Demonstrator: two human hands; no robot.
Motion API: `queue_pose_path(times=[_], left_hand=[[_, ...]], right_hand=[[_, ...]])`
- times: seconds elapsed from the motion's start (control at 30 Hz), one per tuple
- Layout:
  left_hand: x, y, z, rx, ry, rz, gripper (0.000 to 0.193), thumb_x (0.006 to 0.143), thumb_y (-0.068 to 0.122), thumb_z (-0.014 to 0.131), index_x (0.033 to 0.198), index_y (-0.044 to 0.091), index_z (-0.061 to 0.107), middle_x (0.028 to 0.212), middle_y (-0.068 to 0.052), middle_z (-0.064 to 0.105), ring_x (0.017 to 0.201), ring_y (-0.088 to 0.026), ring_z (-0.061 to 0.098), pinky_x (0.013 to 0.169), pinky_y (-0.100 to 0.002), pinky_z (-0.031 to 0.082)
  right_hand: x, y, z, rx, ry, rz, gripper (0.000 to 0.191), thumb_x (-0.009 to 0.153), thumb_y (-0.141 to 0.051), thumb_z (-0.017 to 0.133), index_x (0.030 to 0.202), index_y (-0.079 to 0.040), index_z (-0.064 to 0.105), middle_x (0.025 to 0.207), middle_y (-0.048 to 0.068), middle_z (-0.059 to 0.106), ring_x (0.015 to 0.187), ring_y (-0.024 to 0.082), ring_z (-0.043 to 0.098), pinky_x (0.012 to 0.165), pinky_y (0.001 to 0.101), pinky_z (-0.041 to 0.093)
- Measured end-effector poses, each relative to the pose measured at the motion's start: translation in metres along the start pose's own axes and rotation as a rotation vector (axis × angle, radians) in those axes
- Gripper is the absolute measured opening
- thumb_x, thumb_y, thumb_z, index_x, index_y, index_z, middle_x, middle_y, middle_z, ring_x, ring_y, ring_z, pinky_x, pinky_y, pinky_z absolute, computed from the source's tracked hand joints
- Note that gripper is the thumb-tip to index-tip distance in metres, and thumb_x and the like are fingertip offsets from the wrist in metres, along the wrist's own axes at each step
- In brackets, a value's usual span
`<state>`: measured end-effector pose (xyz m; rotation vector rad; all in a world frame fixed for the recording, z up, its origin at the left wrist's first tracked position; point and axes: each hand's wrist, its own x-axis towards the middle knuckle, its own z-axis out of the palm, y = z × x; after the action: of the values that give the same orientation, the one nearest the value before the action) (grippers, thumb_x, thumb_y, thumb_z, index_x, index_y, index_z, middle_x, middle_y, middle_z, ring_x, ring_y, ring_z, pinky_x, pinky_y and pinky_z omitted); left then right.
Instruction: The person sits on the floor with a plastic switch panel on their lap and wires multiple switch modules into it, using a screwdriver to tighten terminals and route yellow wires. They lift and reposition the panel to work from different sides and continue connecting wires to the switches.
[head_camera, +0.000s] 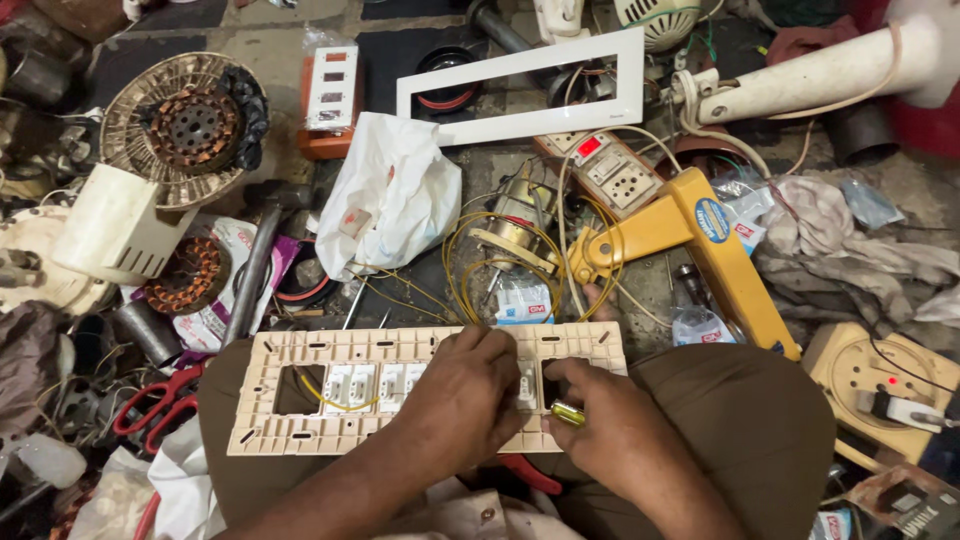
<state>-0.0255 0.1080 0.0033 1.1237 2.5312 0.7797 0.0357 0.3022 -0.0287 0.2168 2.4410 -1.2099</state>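
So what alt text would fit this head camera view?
Two hands work on a beige switch plate resting on a person's lap: the left hand presses its middle, the right hand holds a small yellow tool. Beyond lie yellow wires, a white plastic bag and red scissors.

Two hands work at six o'clock: the left hand (462, 392) and the right hand (610, 435). One beige switch plate (300, 385) lies under them. One white frame (520, 85) lies at twelve o'clock. Two copper-wound motor cores show at ten o'clock (192, 125) and nine o'clock (188, 275). One white plastic bag (395, 195) sits at eleven o'clock, one yellow arm (690, 245) at two o'clock, and one pair of red scissors (158, 398) at eight o'clock.
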Motion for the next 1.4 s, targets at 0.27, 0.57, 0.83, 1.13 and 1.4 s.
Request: queue_pose_path(times=[0.27,0.57,0.83,1.13,1.4], left_hand=[[-0.011,-0.001,0.019,-0.178,0.161,-0.081,0.012,0.075,0.001,0.072,0.084,0.001,0.064,0.094,-0.014,0.063,0.091,-0.036,0.06,0.081,-0.044,0.05],[-0.018,0.008,0.006,-0.189,0.197,-0.077,0.018,0.075,0.002,0.073,0.092,0.001,0.066,0.101,-0.016,0.061,0.094,-0.037,0.06,0.083,-0.045,0.05],[-0.017,-0.002,0.01,-0.003,0.105,0.039,0.021,0.079,0.009,0.075,0.096,0.001,0.066,0.106,-0.014,0.06,0.1,-0.035,0.058,0.087,-0.044,0.049],[-0.037,-0.009,0.032,0.472,0.121,0.248,0.034,0.087,0.024,0.067,0.113,0.002,0.07,0.129,-0.014,0.06,0.122,-0.034,0.054,0.105,-0.059,0.04],[-0.03,-0.002,0.017,0.276,0.189,0.141,0.023,0.08,0.015,0.072,0.102,0.008,0.073,0.124,-0.009,0.063,0.121,-0.032,0.056,0.105,-0.054,0.043]], right_hand=[[-0.002,-0.004,-0.002,-0.054,-0.037,0.045,0.055,0.076,-0.016,0.082,0.128,-0.013,0.063,0.11,0.015,0.075,0.107,0.031,0.072,0.09,0.0406,0.057],[-0.001,-0.006,-0.004,-0.015,-0.049,0.057,0.058,0.074,-0.018,0.085,0.128,-0.014,0.064,0.107,0.016,0.075,0.106,0.03,0.073,0.088,0.0414,0.058],[-0.001,-0.002,-0.002,0.002,-0.033,0.05,0.06,0.072,-0.017,0.085,0.128,-0.015,0.064,0.103,0.016,0.076,0.102,0.029,0.074,0.087,0.0411,0.059],[-0.002,-0.002,0.002,-0.045,-0.023,0.012,0.055,0.074,-0.017,0.084,0.125,-0.012,0.064,0.108,0.015,0.075,0.103,0.031,0.073,0.088,0.0418,0.057],[-0.001,-0.003,0.001,-0.03,-0.005,-0.013,0.051,0.076,-0.018,0.083,0.124,-0.011,0.065,0.109,0.016,0.075,0.105,0.032,0.073,0.089,0.0419,0.057]])
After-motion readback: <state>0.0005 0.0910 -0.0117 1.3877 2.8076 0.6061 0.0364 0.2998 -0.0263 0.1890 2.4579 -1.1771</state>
